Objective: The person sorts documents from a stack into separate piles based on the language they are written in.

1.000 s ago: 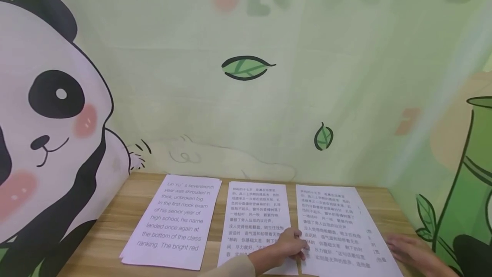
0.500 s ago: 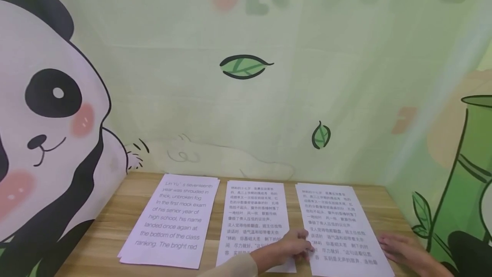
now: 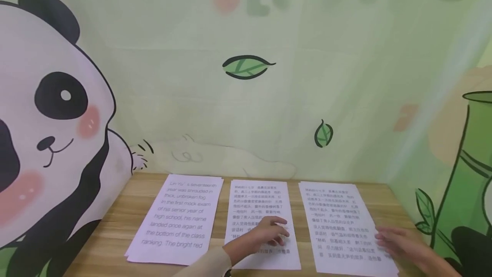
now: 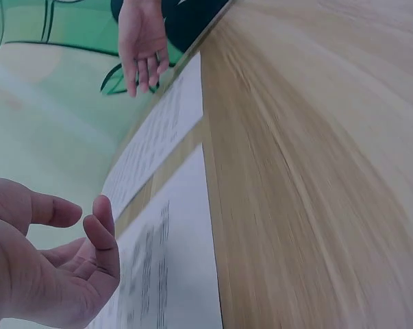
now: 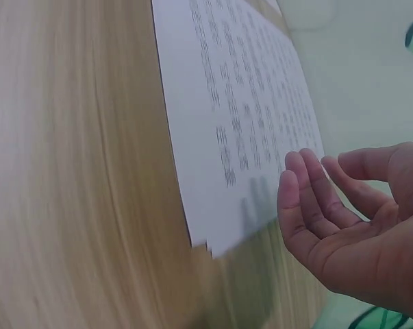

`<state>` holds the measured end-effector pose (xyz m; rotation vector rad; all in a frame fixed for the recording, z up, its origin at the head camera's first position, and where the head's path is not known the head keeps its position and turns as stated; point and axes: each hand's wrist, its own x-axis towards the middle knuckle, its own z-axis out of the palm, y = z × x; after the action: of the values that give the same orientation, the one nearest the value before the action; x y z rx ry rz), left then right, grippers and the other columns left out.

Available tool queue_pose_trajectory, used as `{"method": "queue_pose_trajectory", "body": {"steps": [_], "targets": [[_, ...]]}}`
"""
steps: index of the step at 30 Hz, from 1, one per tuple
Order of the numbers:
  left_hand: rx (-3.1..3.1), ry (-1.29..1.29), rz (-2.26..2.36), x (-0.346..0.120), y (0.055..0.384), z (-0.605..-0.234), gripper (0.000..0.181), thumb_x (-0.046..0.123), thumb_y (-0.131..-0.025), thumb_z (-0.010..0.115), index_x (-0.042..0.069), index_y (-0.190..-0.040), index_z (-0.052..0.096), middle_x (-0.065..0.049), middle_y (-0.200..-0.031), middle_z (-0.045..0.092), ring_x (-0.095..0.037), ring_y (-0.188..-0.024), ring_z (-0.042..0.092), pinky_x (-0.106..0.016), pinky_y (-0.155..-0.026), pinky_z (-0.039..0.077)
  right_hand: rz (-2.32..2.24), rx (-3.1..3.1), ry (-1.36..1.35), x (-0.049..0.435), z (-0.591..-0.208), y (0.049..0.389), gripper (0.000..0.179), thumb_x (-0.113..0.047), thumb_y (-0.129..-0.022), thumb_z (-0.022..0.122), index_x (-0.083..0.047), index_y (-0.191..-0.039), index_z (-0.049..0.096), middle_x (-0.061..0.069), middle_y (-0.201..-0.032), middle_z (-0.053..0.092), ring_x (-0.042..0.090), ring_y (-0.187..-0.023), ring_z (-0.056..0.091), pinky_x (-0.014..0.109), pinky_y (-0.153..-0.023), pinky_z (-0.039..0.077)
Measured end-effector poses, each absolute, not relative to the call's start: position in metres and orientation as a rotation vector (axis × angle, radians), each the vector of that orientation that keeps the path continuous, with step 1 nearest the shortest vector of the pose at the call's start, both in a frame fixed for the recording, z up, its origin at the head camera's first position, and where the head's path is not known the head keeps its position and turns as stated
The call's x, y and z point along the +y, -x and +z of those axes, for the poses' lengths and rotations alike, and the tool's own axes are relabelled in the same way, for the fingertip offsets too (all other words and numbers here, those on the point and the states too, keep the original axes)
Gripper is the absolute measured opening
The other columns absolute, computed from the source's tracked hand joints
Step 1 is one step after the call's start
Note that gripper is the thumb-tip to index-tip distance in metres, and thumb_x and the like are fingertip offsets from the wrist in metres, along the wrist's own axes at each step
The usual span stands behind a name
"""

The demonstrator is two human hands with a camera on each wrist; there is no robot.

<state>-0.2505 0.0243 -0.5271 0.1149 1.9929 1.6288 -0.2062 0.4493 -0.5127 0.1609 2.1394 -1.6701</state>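
Observation:
Three stacks of printed paper lie side by side on a wooden table (image 3: 115, 221). The left stack (image 3: 177, 221) carries large English text; the middle stack (image 3: 255, 202) and the right stack (image 3: 334, 217) carry Chinese text. Over the lower part of the middle stack hovers my left hand (image 3: 265, 234), fingers loosely bent and holding nothing. At the right edge of the right stack is my right hand (image 3: 399, 243), its fingers gently curved with nothing between them in the right wrist view. That stack's sheets (image 5: 240, 103) show slightly offset corners near the hand.
Behind the table hangs a pale green backdrop (image 3: 173, 76) printed with a panda (image 3: 73, 97), leaves and a bamboo stalk (image 3: 457, 183). Narrow strips of bare wood separate the paper stacks.
My left hand has left the right stack's left edge and moved left over the middle stack. The right stack's sheets now line up more closely, with the stray sheet at its right tucked in.

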Motion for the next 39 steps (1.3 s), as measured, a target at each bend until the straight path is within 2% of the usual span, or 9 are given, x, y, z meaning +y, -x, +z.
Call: {"method": "queue_pose_trajectory", "body": {"steps": [4,11,20,28,39], "targets": [[2.022,-0.083,1.658,0.002,0.252,-0.530,0.044,0.012,-0.092,0.062,0.002,-0.135,0.060,-0.009,-0.102,0.076,-0.012,-0.070,0.066,-0.023,-0.066,0.051,-1.605,2.149,-0.050,0.436,-0.509,0.212,0.053,-0.019,-0.108,0.048,0.020,-0.142,0.040,0.006,-0.116,0.074,0.012,-0.102,0.072,0.031,-0.091,0.060],[2.079,-0.055,1.645,-0.029,0.252,-0.531,0.045,0.011,-0.093,0.063,-0.001,-0.136,0.059,-0.012,-0.105,0.076,-0.012,-0.070,0.067,-0.024,-0.067,0.052,-1.550,2.164,-0.104,0.396,-0.505,0.215,0.050,-0.021,-0.105,0.054,0.015,-0.141,0.048,0.004,-0.112,0.075,0.013,-0.099,0.072,0.031,-0.087,0.060],[2.114,-0.032,1.592,-0.077,0.249,-0.534,0.049,0.011,-0.095,0.058,-0.005,-0.141,0.051,-0.014,-0.109,0.071,-0.013,-0.073,0.066,-0.023,-0.066,0.050,-1.573,2.107,0.054,0.339,-0.509,0.225,0.050,-0.022,-0.105,0.055,0.013,-0.141,0.049,0.006,-0.113,0.075,0.015,-0.100,0.073,0.032,-0.087,0.061],[2.179,0.033,1.555,-0.107,0.243,-0.536,0.059,0.009,-0.092,0.061,-0.012,-0.144,0.045,-0.011,-0.105,0.074,-0.012,-0.068,0.066,-0.024,-0.064,0.052,-1.590,2.007,0.132,0.288,-0.516,0.236,0.061,-0.021,-0.106,0.051,0.019,-0.148,0.031,0.011,-0.115,0.074,0.018,-0.102,0.072,0.033,-0.089,0.061],[2.181,0.116,1.521,-0.107,0.237,-0.532,0.069,0.010,-0.092,0.062,-0.012,-0.151,0.034,-0.010,-0.102,0.069,-0.014,-0.072,0.066,-0.025,-0.067,0.054,-1.616,1.966,0.105,0.258,-0.528,0.235,0.074,-0.017,-0.104,0.053,0.026,-0.148,0.012,0.012,-0.111,0.072,0.019,-0.094,0.073,0.036,-0.086,0.062]]}}
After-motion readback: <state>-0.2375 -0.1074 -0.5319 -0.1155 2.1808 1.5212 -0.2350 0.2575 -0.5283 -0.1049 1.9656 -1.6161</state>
